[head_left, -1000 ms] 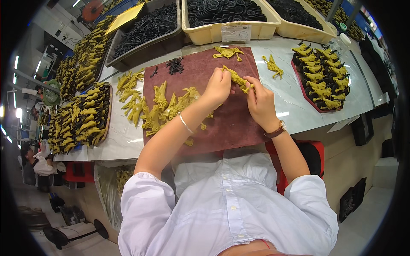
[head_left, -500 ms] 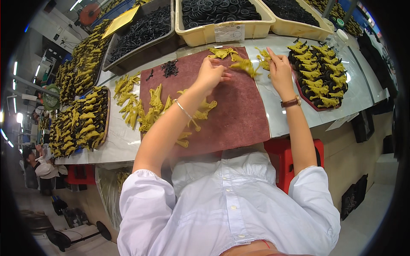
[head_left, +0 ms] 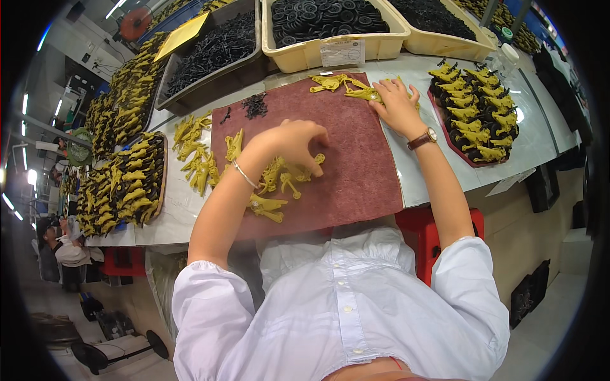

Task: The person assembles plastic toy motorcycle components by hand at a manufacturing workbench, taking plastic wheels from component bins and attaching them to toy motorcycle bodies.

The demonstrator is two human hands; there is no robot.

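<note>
My left hand [head_left: 293,145] hovers above the reddish-brown cloth [head_left: 356,152], fingers curved and apart, with nothing seen in them. Just below it lie yellow plastic parts [head_left: 273,174], shaped like small frames; the hand and forearm cover some of them. At the far right corner of the cloth, my right hand [head_left: 399,109] has its fingers spread over yellow parts, partly hiding them. One yellow frame part [head_left: 362,93] shows beside its thumb, and another yellow part [head_left: 327,82] lies farther left. A small heap of black pieces [head_left: 255,105] rests at the cloth's far left.
Behind the cloth stand a dark bin [head_left: 210,76] of black pieces, a cream bin [head_left: 337,53] of black wheels and another cream bin [head_left: 445,43]. Trays of yellow-and-black assemblies sit at the right [head_left: 473,117] and left [head_left: 124,181]. A red stool [head_left: 422,235] is under the table.
My left hand has moved nearer and left, from the far edge to over the yellow parts. My right hand has lowered and spread onto the parts; the blurred yellow part now lies still.
</note>
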